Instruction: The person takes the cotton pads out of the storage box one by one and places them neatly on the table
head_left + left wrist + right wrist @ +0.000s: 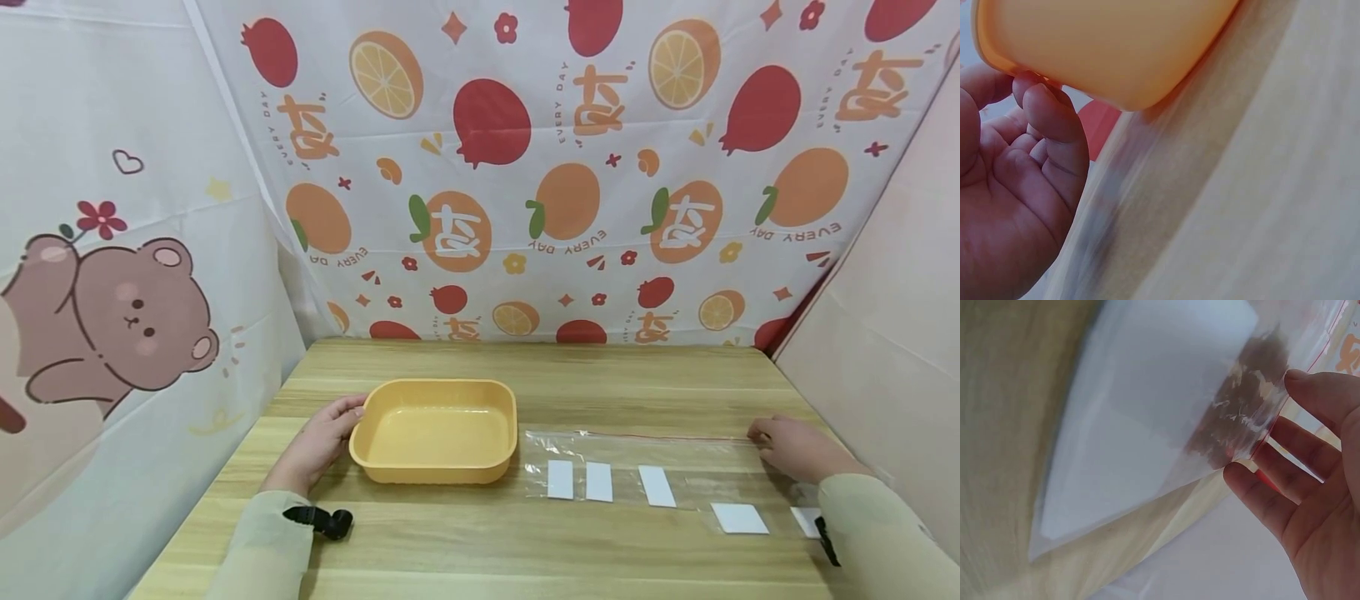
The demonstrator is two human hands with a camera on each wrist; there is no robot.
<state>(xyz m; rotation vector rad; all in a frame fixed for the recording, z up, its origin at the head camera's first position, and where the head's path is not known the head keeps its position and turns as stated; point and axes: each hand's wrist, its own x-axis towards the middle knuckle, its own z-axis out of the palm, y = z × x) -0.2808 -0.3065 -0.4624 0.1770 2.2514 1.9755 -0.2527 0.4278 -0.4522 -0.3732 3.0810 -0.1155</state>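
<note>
A yellow plastic tray with rounded corners sits left of centre on the table. My left hand grips its left rim; in the left wrist view, curled fingers pinch the edge of the tray. To the right lies a row of clear zip bags, with a white card showing inside. At the row's right end, my right hand pinches the top edge of a zip bag near its red zip line. That bag holds a white card, partly covered by my sleeve.
The wood-grain table is bordered at the back by a fruit-print cloth. Another cloth with a bear hangs on the left, and a pale cloth on the right. Black straps circle both wrists.
</note>
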